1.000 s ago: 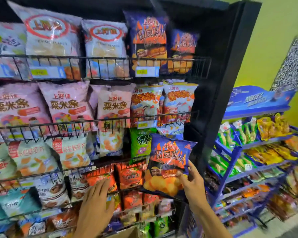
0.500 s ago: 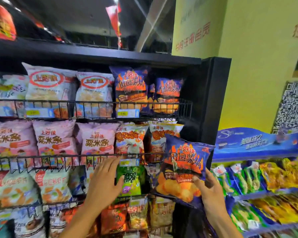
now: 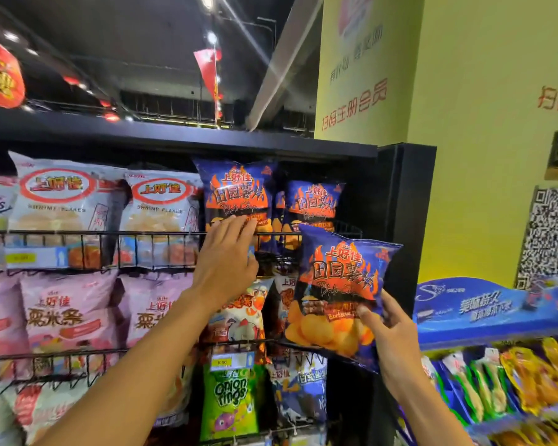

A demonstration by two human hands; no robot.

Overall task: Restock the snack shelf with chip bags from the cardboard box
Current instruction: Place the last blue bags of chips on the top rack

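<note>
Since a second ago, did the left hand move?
Yes. The left hand went up: it was several racks lower, and now its fingers touch a blue chip bag in the top wire basket.

The black shelf (image 3: pixel 406 220) has wire-fronted tiers. On the top tier stand white shrimp-flake bags (image 3: pixel 62 201) at left and blue chip bags (image 3: pixel 236 191) at right. The tier below holds pink bags (image 3: pixel 65 313), then white-and-orange bags (image 3: pixel 242 317). Lower down stands a green onion-ring bag (image 3: pixel 229 400)
</note>
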